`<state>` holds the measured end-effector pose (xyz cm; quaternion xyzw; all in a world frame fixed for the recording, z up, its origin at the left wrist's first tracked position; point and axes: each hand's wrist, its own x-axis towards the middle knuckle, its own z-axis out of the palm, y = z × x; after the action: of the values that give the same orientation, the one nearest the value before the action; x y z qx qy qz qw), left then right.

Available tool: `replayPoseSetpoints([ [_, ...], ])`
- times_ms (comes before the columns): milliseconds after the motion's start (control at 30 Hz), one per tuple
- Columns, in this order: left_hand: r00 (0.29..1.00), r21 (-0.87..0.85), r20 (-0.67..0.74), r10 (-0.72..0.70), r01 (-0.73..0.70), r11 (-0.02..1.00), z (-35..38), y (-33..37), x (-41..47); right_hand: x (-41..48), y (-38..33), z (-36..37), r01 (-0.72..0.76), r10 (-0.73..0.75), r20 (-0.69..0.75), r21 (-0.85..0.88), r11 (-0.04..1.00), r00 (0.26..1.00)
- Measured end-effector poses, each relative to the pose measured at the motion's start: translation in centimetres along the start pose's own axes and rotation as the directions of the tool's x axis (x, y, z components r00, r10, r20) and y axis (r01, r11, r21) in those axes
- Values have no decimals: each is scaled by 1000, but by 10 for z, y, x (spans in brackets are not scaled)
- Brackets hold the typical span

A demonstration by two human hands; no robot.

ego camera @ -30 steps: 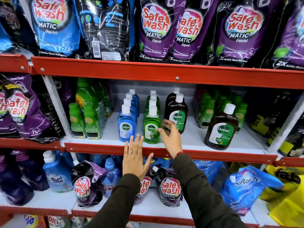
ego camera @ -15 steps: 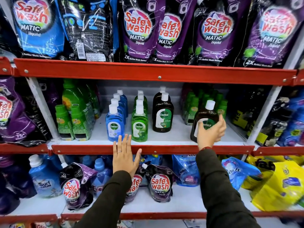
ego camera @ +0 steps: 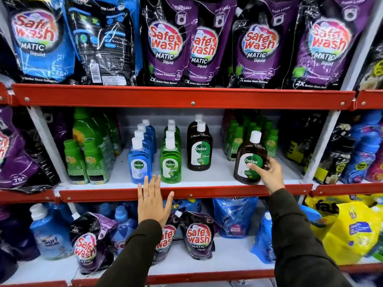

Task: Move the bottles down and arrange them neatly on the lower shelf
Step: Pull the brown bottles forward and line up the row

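On the middle shelf (ego camera: 207,179) stand three rows of Dettol bottles: a blue row (ego camera: 139,160), a green row (ego camera: 170,162) and a brown row (ego camera: 199,150). One more brown Dettol bottle (ego camera: 249,154) stands apart at the right front of the shelf, upright. My right hand (ego camera: 267,175) is wrapped around its lower right side, thumb on the label. My left hand (ego camera: 152,200) lies flat and open against the red shelf edge (ego camera: 207,192), just below the blue and green rows.
Small green bottles (ego camera: 85,160) fill the shelf's left, and more green bottles (ego camera: 246,135) stand behind the lone brown one. Safewash pouches (ego camera: 165,44) hang above. The shelf below holds pouches (ego camera: 198,237) and a blue Surf bottle (ego camera: 49,235).
My right hand left the brown row, moved right to the lone brown bottle and closed around its side. My left hand stayed on the shelf edge.
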<state>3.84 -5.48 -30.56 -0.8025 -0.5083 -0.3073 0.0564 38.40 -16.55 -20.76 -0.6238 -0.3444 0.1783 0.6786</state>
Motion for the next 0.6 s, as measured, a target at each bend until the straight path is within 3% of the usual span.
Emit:
replayPoseSetpoints([
  [333, 1000, 11, -9, 9, -9, 1000, 2, -3, 1, -8, -17, 56, 65, -77, 193, 71, 995, 978],
  [600, 1000, 9, -4, 18, -18, 1000, 4, -7, 0, -11, -21, 106, 66, -65, 348, 9, 998, 935],
])
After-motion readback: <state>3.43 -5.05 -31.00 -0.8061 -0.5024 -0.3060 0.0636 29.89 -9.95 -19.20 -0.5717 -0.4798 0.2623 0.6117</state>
